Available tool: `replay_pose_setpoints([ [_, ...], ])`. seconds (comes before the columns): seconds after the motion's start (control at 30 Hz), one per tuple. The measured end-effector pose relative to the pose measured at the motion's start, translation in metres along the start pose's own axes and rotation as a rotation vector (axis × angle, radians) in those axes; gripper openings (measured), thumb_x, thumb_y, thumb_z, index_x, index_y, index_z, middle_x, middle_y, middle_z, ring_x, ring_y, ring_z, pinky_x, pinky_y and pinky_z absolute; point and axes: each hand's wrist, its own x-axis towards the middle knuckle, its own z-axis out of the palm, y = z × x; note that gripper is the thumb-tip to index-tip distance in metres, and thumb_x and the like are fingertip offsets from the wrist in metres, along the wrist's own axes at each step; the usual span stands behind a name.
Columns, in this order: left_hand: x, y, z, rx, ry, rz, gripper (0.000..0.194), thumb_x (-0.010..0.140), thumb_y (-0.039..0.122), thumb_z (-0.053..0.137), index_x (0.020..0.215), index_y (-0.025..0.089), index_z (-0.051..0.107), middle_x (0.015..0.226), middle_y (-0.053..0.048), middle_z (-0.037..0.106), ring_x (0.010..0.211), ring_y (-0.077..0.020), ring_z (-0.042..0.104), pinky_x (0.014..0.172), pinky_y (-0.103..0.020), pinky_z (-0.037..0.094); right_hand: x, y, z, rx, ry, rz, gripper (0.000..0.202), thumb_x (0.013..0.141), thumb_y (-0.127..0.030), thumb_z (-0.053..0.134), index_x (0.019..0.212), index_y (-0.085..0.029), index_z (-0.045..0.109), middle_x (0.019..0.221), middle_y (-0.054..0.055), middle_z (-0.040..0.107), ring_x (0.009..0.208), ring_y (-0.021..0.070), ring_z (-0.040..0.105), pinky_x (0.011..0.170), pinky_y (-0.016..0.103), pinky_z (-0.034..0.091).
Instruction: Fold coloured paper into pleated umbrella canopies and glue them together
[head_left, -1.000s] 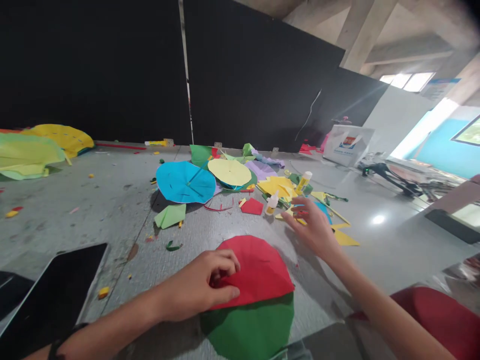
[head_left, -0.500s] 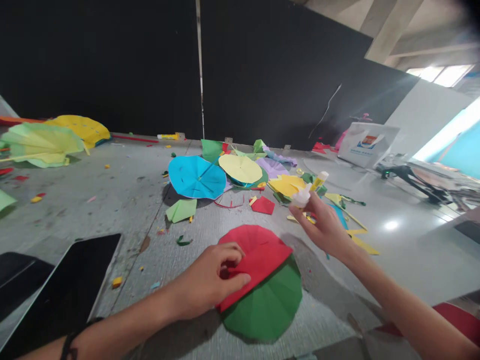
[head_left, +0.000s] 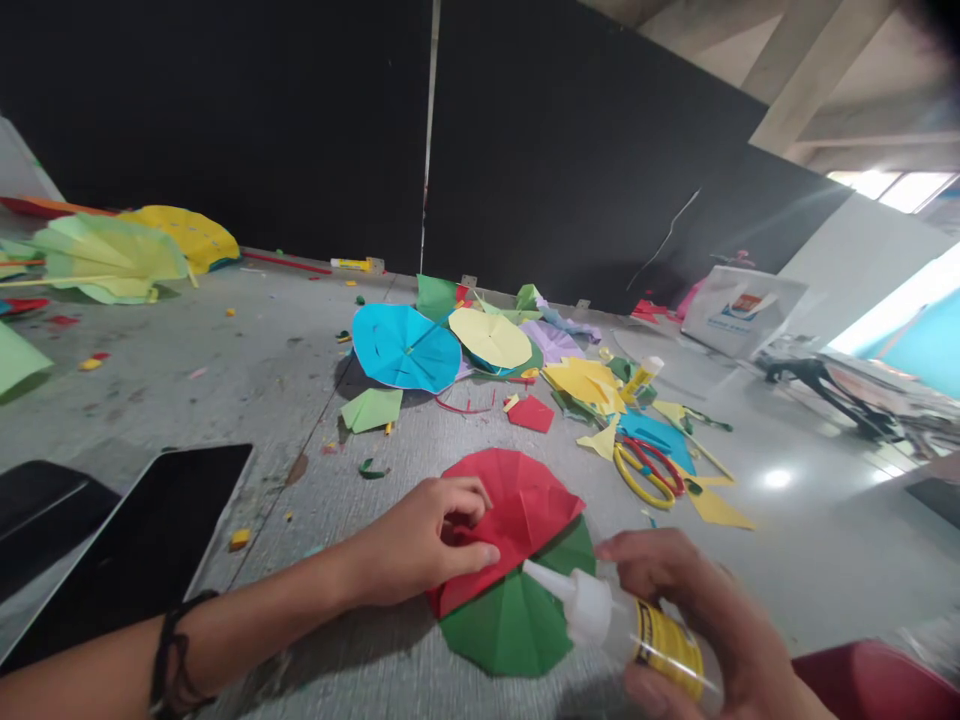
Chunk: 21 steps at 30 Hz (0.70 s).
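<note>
Reading the clock from the middle of the red paper [head_left: 536,500], a pale green pleated sheet [head_left: 112,255] is lying at ten o'clock, and a dark tablet-like slab [head_left: 135,550] is resting flat at nine, apparently set aside, beyond the person's left forearm; a blue disc [head_left: 407,348] is sitting at eleven, its edge just beside a cream disc [head_left: 490,338] near twelve, both being kept, it seems, on the far side of the work; the left hand [head_left: 435,535] is curling over the red paper's left part, its thumb bearing near the straight edge, probably so that the layer is staying steady and the pleated green paper [head_left: 517,625] is showing towards six; whether the fingers are pinching a fold, one cannot tell; the red paper itself is lying directly in front of the person, partly covering the green; yellow scraps [head_left: 585,385] are heaping up at one o'clock and scissors [head_left: 649,475] are lying at two, their loops facing the person, which is likely leaving them easy to pick up; at four, the right hand [head_left: 720,610] is gripping a squeeze bottle [head_left: 649,640] around its body, tilting it low with the nozzle pointing at the red edge, presumably for aim; whether the tip is touching paper, the view is not settling.
</note>
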Motion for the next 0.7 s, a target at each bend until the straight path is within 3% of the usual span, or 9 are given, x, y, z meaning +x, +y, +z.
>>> replay_pose_setpoints([
  [0.17, 0.001, -0.002, 0.0, -0.007, -0.01, 0.009, 0.039, 0.083, 0.022, 0.07, 0.062, 0.019, 0.037, 0.082, 0.004, 0.046, 0.071, -0.0113, 0.044, 0.065, -0.026, 0.036, 0.026, -0.004, 0.022, 0.213, 0.129, -0.045, 0.036, 0.093, -0.061, 0.068, 0.105, -0.028, 0.072, 0.073, 0.002, 0.069, 0.057, 0.0147, 0.064, 0.051, 0.023, 0.05],
  [0.3, 0.0, 0.0, 0.0, -0.011, -0.003, 0.01, 0.039, 0.082, 0.023, 0.071, 0.061, 0.019, 0.038, 0.084, 0.003, 0.049, 0.07, -0.0114, 0.045, 0.063, -0.027, 0.035, 0.042, -0.011, 0.032, 0.485, 0.123, 0.066, 0.042, 0.085, -0.065, 0.075, 0.097, -0.025, 0.072, 0.062, -0.002, 0.064, 0.047, 0.0113, 0.054, 0.042, 0.02, 0.042],
  [0.43, 0.0, 0.001, -0.001, -0.015, -0.006, 0.009, 0.036, 0.082, 0.021, 0.07, 0.062, 0.019, 0.04, 0.083, 0.003, 0.051, 0.07, -0.0117, 0.046, 0.064, -0.027, 0.036, 0.041, -0.007, 0.031, 0.407, 0.124, 0.038, 0.043, 0.089, -0.068, 0.069, 0.096, -0.026, 0.073, 0.072, 0.001, 0.07, 0.055, 0.0136, 0.059, 0.048, 0.022, 0.046],
  [0.57, 0.0, 0.0, -0.001, -0.019, -0.007, 0.021, 0.036, 0.082, 0.022, 0.071, 0.062, 0.019, 0.041, 0.083, 0.003, 0.05, 0.07, -0.0118, 0.045, 0.063, -0.026, 0.036, 0.034, -0.004, 0.034, 0.189, -0.08, 0.056, 0.038, 0.099, -0.06, 0.059, 0.106, -0.024, 0.069, 0.075, 0.001, 0.069, 0.056, 0.014, 0.058, 0.05, 0.023, 0.046],
  [0.7, 0.001, -0.004, -0.001, 0.005, 0.001, 0.035, 0.034, 0.081, 0.02, 0.071, 0.062, 0.019, 0.042, 0.081, 0.003, 0.049, 0.069, -0.0121, 0.044, 0.061, -0.027, 0.035, 0.034, -0.008, 0.043, 0.052, -0.257, 0.081, 0.031, 0.101, -0.051, 0.058, 0.105, -0.021, 0.067, 0.069, 0.0, 0.066, 0.055, 0.0138, 0.056, 0.046, 0.021, 0.044],
])
